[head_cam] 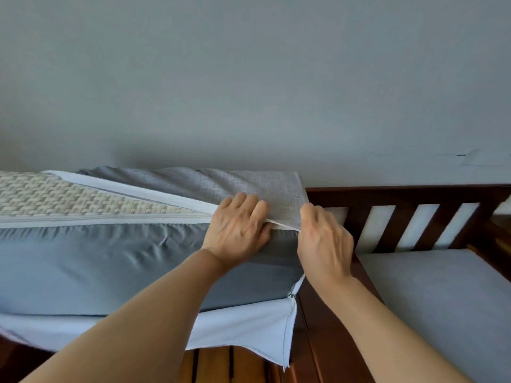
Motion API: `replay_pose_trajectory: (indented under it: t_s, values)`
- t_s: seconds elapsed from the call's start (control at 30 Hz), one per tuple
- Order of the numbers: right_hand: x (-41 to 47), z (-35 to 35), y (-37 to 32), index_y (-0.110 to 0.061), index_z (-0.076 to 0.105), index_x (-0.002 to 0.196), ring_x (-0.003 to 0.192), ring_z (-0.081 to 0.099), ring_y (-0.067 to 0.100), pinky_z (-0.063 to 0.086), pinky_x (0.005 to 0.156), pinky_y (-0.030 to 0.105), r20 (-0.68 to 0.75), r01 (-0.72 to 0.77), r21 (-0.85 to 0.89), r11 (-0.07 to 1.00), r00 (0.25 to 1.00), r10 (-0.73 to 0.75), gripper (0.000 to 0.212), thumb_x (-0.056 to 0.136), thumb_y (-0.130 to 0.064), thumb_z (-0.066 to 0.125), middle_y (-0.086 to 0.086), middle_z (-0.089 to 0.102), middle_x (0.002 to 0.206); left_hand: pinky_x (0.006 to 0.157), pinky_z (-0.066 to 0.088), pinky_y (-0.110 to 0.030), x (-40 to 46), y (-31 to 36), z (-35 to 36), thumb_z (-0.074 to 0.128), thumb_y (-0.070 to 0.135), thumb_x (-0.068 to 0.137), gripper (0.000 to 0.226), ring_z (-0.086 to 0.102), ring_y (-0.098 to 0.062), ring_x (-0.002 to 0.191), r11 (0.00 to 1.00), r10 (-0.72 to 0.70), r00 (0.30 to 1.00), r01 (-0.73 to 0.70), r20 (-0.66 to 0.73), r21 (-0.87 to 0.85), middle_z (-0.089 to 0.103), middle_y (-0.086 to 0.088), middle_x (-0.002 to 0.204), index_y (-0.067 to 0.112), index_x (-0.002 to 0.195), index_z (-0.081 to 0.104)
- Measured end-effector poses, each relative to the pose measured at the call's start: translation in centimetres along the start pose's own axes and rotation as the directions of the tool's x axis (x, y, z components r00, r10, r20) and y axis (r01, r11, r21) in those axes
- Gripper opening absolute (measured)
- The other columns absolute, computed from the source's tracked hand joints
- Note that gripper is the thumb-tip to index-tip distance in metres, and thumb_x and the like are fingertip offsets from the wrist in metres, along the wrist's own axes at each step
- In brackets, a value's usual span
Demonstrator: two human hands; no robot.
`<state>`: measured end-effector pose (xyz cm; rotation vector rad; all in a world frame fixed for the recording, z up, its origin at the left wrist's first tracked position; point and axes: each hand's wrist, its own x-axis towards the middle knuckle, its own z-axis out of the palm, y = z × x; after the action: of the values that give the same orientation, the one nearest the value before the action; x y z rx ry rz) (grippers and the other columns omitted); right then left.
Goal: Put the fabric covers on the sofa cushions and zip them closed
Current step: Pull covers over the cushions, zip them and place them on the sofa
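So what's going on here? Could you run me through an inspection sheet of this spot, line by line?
Surface: a dark wooden sofa frame with slats; the cushion rests on it.
Job's things: a cushion with a woven beige face, part inside a grey cover. The zip lies open on the left; the slider hangs near the right corner, and a white flap hangs below.
Clutter: nothing seen.
Grip: the left hand presses on the cover's edge; the right hand pinches the cover at the corner.
Cables: nothing seen.
Surroundings: a plain grey wall; a second cushion already on the seat, right.
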<state>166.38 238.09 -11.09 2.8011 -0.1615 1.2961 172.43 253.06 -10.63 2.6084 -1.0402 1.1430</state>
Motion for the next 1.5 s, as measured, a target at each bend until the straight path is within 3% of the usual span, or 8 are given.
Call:
replay_pose_trajectory:
  t_s: [0.13, 0.33, 0.43, 0.57, 0.77, 0.87, 1.2, 1.5]
  values:
    - [1.4, 0.2, -3.1, -0.008, 0.054, 0.070, 0.061, 0.052, 0.030, 0.041, 0.052, 0.035, -0.025, 0.115, 0.035, 0.993, 0.993, -0.114, 0.024, 0.070, 0.003, 0.032, 0.011, 0.052, 0.069, 0.056, 0.034, -0.034, -1.8, -5.0, -2.3, 0.043, 0.027, 0.065, 0.016, 0.050, -0.030, 0.062, 0.971, -0.241, 0.969, 0.240, 0.059, 0.021, 0.051, -0.005, 0.066, 0.013, 0.069, 0.051]
    - [3.3, 1.3, -13.8, -0.006, 0.057, 0.065, 0.056, 0.051, 0.030, 0.042, 0.049, 0.034, 0.096, 0.051, 0.196, 0.979, 0.993, -0.071, 0.031, 0.050, 0.019, 0.067, 0.012, 0.052, 0.063, 0.067, 0.040, -0.040, -6.6, -17.3, -5.4, 0.041, 0.022, 0.067, 0.022, 0.059, -0.033, 0.074, 0.869, -0.487, 0.861, 0.462, 0.143, 0.178, 0.059, -0.007, 0.073, 0.014, 0.074, 0.060]
    - [3.8, 2.0, -19.9, -0.009, 0.054, 0.063, 0.055, 0.049, 0.029, 0.046, 0.056, 0.037, 0.095, 0.015, 0.243, 0.970, 0.995, -0.039, 0.028, 0.055, 0.018, 0.058, 0.008, 0.049, 0.062, 0.082, 0.034, -0.043, -7.9, -21.4, -6.1, 0.050, 0.019, 0.079, 0.014, 0.053, -0.031, 0.099, 0.821, -0.569, 0.803, 0.546, 0.176, 0.165, 0.059, -0.006, 0.098, 0.015, 0.090, 0.056]
    - [5.0, 3.0, -28.8, -0.013, 0.058, 0.065, 0.060, 0.055, 0.028, 0.052, 0.070, 0.041, 0.092, -0.061, 0.261, 0.963, 0.995, 0.038, 0.024, 0.066, 0.004, 0.040, 0.005, 0.054, 0.064, 0.089, 0.028, -0.040, -9.8, -26.6, -6.6, 0.046, 0.018, 0.086, 0.012, 0.046, -0.025, 0.104, 0.807, -0.591, 0.788, 0.575, 0.175, 0.133, 0.052, 0.000, 0.105, 0.020, 0.097, 0.049]
    - [7.3, 3.9, -38.5, -0.008, 0.060, 0.068, 0.062, 0.057, 0.031, 0.053, 0.072, 0.040, 0.253, -0.310, 0.235, 0.921, 0.935, 0.250, 0.023, 0.056, 0.011, 0.067, 0.010, 0.057, 0.063, 0.083, 0.029, -0.035, -10.8, -33.1, -6.4, 0.045, 0.015, 0.088, 0.011, 0.050, -0.023, 0.095, 0.870, -0.480, 0.851, 0.493, 0.213, -0.007, 0.050, 0.003, 0.095, 0.024, 0.089, 0.039]
    - [7.6, 4.7, -40.0, -0.006, 0.058, 0.073, 0.057, 0.056, 0.030, 0.049, 0.061, 0.037, 0.254, -0.290, 0.242, 0.926, 0.940, 0.228, 0.024, 0.059, 0.012, 0.063, 0.009, 0.057, 0.059, 0.087, 0.027, -0.033, -10.4, -34.0, -5.8, 0.041, 0.022, 0.089, 0.020, 0.049, -0.021, 0.102, 0.812, -0.549, 0.781, 0.583, 0.299, -0.033, 0.054, 0.003, 0.106, 0.025, 0.107, 0.051]
    - [9.5, 5.5, -40.5, -0.013, 0.056, 0.099, 0.093, 0.052, 0.027, 0.031, 0.079, 0.037, 0.393, -0.185, 0.138, 0.973, 0.912, 0.117, 0.014, 0.085, -0.015, 0.052, 0.005, 0.059, 0.096, 0.075, 0.024, -0.034, -9.2, -36.5, -5.3, 0.039, 0.019, 0.086, 0.017, 0.051, -0.022, 0.077, 0.812, -0.574, 0.736, 0.569, 0.358, 0.132, 0.063, 0.001, 0.082, 0.022, 0.074, 0.050]
    - [10.6, 6.5, -47.1, -0.011, 0.055, 0.110, 0.107, 0.042, 0.028, 0.031, 0.101, 0.041, 0.465, -0.126, 0.181, 0.975, 0.885, 0.028, 0.028, 0.085, -0.011, 0.044, 0.008, 0.051, 0.113, 0.070, 0.045, -0.031, -9.7, -46.5, -5.7, 0.044, 0.013, 0.076, 0.026, 0.059, -0.021, 0.076, 0.633, -0.651, 0.374, 0.747, 0.660, 0.201, 0.064, -0.002, 0.086, 0.019, 0.088, 0.067]
